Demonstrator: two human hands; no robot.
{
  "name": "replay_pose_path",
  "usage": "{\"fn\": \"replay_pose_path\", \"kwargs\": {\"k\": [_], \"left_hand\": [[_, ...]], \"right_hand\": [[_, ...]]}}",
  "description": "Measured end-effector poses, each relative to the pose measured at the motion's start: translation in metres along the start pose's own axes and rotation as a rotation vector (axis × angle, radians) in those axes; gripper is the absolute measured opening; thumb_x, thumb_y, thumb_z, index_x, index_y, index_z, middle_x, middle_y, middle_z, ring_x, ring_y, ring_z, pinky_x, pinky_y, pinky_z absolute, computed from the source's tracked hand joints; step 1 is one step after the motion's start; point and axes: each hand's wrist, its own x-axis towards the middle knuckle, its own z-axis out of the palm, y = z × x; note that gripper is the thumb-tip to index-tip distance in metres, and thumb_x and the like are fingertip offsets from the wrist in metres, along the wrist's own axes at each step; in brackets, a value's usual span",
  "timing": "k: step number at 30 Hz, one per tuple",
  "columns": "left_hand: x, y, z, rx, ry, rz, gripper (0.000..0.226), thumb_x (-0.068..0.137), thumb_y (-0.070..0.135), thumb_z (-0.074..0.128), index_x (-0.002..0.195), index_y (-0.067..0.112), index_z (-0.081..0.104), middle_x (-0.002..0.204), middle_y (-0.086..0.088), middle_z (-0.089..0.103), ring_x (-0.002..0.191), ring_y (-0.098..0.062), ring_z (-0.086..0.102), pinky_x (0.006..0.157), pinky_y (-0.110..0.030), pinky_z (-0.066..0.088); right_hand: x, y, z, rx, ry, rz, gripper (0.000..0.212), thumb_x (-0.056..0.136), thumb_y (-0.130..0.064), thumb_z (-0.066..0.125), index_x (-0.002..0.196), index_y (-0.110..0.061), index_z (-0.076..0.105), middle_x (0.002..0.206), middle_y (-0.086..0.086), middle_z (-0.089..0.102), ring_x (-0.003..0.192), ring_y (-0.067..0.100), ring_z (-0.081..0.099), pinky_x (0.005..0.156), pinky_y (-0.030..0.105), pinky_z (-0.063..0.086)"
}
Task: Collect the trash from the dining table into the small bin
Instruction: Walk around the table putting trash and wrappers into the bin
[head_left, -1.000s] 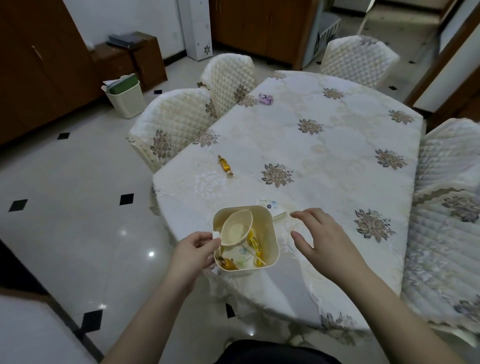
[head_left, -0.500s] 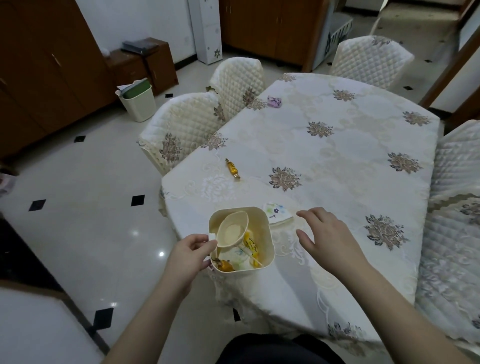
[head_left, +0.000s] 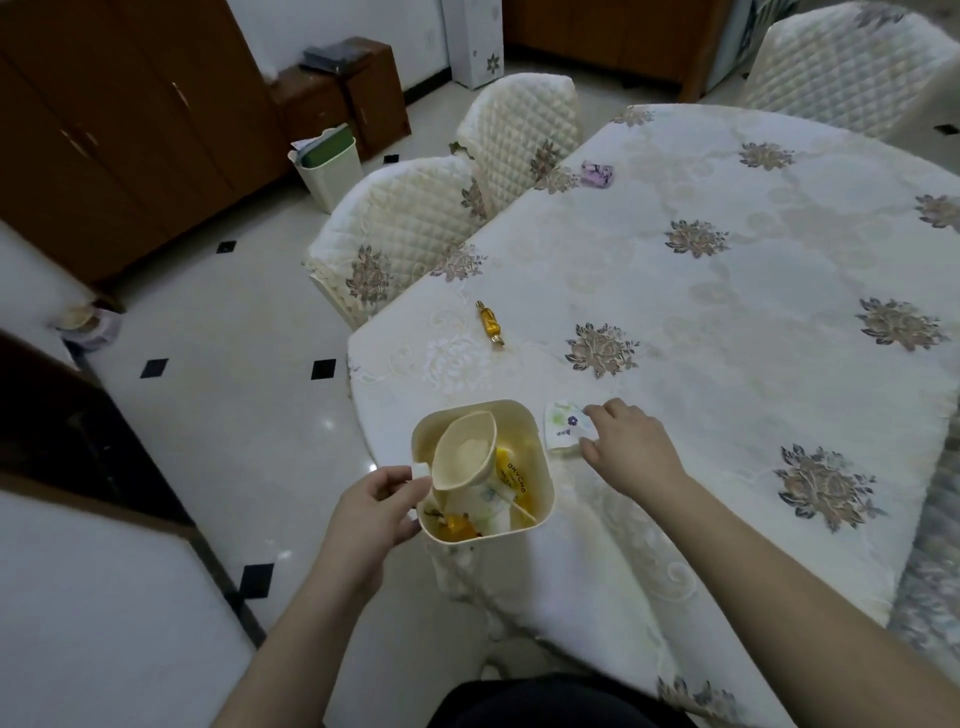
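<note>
- Cream plastic small bin (head_left: 540, 470), held at the near-left edge of the table (head_left: 779, 364): stiff-walled and probably light even with its load, so one hand is enough to carry it. It already holds a tilted paper cup (head_left: 465, 457), a yellow printed wrapper (head_left: 511, 473) and an orange scrap at the bottom.
- Left hand (head_left: 371, 512): thumb and fingers curled round a small tab on the bin's left rim. That is a narrow pinch on a smooth part, so the bin could swing or tip if jolted.
- Gold candy wrapper (head_left: 491, 323), lying alone on the cloth beyond the bin, well apart from both hands: thin crinkly foil with twisted ends, very light and likely slippery. Either twisted end gives the surest pinch.
- White packet (head_left: 561, 428) with a small flower print, flat on the cloth just right of the bin: it looks soft, light and easily crushed. Because it lies flat, a fingertip must get under an edge, or it can be slid toward the table edge and lifted there.
- Right hand (head_left: 631, 449): fingers bent loosely, tips touching the packet's right side; whether it is already pinched cannot be told.
- Purple wrapper (head_left: 597, 174), far along the table's left edge near a quilted chair (head_left: 519, 130): small and crumpled, seemingly light, and any raised fold would serve as a hold.
</note>
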Motion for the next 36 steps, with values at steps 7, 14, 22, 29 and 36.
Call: {"fn": "replay_pose_path", "kwargs": {"k": [7,14,22,29,36], "left_hand": [[-0.004,0.006,0.008,-0.016,0.058,-0.024,0.017,0.093,0.015,0.067,0.108,0.007,0.07,0.103,-0.015,0.073,0.088,-0.019,0.072,0.058,-0.02,0.058],[0.0,0.006,0.006,-0.009,0.101,-0.025,0.022,0.092,0.017,0.068,0.113,0.008,0.069,0.104,-0.012,0.073,0.091,-0.018,0.071,0.056,-0.018,0.056],[0.0,0.003,0.01,-0.016,0.1,-0.035,0.019,0.092,0.017,0.069,0.109,0.009,0.07,0.102,-0.013,0.073,0.093,-0.019,0.071,0.063,-0.023,0.059],[0.0,0.0,0.009,-0.023,0.091,-0.05,0.02,0.092,0.016,0.068,0.11,0.008,0.069,0.102,-0.013,0.073,0.095,-0.022,0.071,0.068,-0.027,0.059],[0.002,-0.003,0.012,-0.005,0.086,-0.05,0.022,0.092,0.018,0.069,0.112,0.009,0.068,0.104,-0.011,0.072,0.096,-0.021,0.07,0.069,-0.028,0.06]], "right_hand": [[0.05,-0.009,0.036,0.006,-0.113,0.038,0.059,0.092,-0.04,0.043,0.143,-0.014,0.03,0.133,0.013,0.046,0.115,0.033,0.048,0.092,0.041,0.039],[0.069,-0.01,0.064,-0.008,-0.133,0.167,0.074,0.082,-0.065,0.051,0.13,-0.01,0.039,0.124,0.011,0.049,0.114,0.029,0.048,0.09,0.042,0.04],[0.076,0.001,0.069,0.337,-0.184,0.199,0.062,0.078,-0.038,0.069,0.128,-0.012,0.041,0.122,0.015,0.041,0.104,0.036,0.052,0.08,0.038,0.045],[0.056,0.022,0.059,0.764,-0.135,0.279,0.052,0.078,-0.019,0.075,0.119,-0.009,0.043,0.105,0.01,0.059,0.084,0.022,0.052,0.065,0.03,0.034],[0.01,0.025,-0.012,0.953,0.011,0.143,0.036,0.077,-0.028,0.076,0.107,-0.033,0.057,0.099,-0.005,0.064,0.087,0.014,0.06,0.068,0.027,0.047]]}}
